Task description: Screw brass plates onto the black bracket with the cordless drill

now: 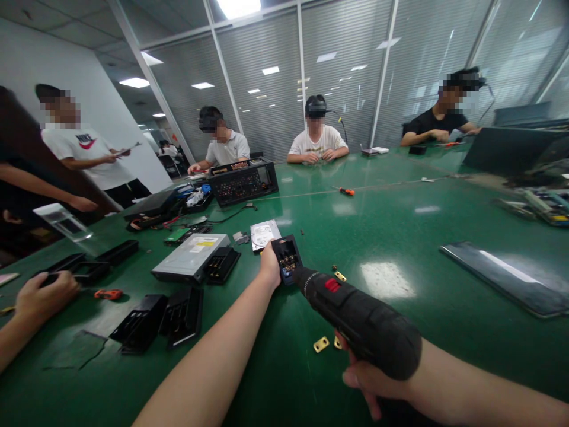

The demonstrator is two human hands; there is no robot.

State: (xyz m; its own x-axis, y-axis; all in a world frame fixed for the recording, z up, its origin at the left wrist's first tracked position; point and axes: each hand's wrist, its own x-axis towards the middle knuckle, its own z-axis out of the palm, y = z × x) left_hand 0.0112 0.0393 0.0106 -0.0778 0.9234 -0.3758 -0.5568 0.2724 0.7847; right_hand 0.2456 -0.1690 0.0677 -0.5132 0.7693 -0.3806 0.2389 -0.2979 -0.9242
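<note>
My left hand (pixel 269 265) grips a small black plastic housing (pixel 284 246) by its left side, its open face toward me with brass-coloured metal parts inside. In my right hand (pixel 371 376) is a black cordless drill (pixel 362 317) with a red switch on top. The drill's front end points into the housing; whether its bit touches a screw is hidden. Below the drill lie small brass plates (pixel 320 344) with holes, and another brass plate (pixel 340 276) rests beyond it. Just past my left hand sits a hard drive (pixel 264 233).
Left of my arm are black housings (pixel 181 314), an optical drive (pixel 191 258) and an orange screwdriver (pixel 108 294). A co-worker's hand (pixel 47 293) is at far left. A glass panel-like device (pixel 507 279) lies right. A computer case (pixel 244 181) stands farther back; several people are around the table.
</note>
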